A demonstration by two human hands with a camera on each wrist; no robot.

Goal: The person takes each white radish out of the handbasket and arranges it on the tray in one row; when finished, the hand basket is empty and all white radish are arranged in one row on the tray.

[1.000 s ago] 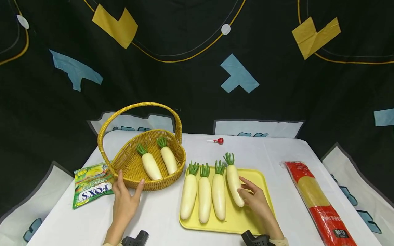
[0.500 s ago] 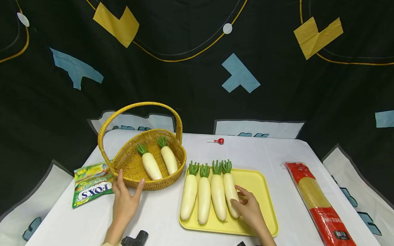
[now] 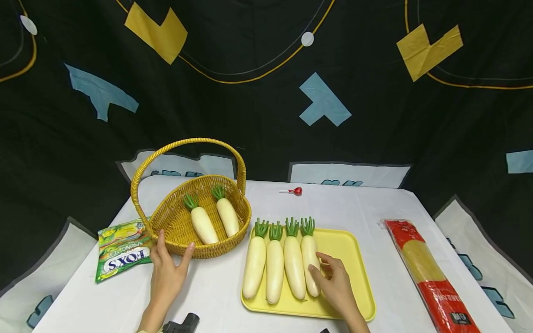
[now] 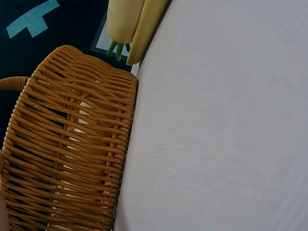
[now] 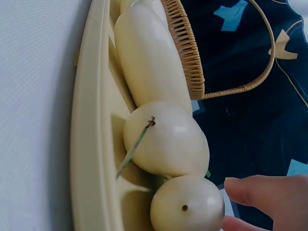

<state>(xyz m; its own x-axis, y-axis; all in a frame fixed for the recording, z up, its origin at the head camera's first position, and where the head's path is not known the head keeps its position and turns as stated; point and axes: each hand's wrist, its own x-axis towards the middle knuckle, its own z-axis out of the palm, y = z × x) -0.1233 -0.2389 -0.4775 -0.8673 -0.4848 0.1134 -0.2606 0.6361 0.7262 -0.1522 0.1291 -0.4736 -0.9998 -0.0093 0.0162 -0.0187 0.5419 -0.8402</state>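
Several white radishes with green tops, such as this radish (image 3: pixel 254 268), lie side by side on a yellow tray (image 3: pixel 345 277). My right hand (image 3: pixel 335 286) grips the rightmost radish (image 3: pixel 310 263) by its lower half, thumb over its top and fingers along its right side. In the right wrist view this radish (image 5: pixel 187 204) shows its blunt end beside the thumb and a finger. My left hand (image 3: pixel 168 275) rests against the front rim of a wicker basket (image 3: pixel 208 252), fingers spread. Two radishes lie in the basket, one of them this left radish (image 3: pixel 204 225).
A green candy bag (image 3: pixel 122 254) lies left of the basket, partly beneath its edge. Behind the tray is a red lollipop (image 3: pixel 296 191). A long red and yellow pack (image 3: pixel 429 273) lies at the right of the white table (image 3: pixel 354 203). The basket handle (image 3: pixel 187 141) arches high.
My right hand has brought the rightmost radish left and down, so it lies straight against its neighbour on the tray. The third radish tilted slightly. The left hand has stayed at the basket.
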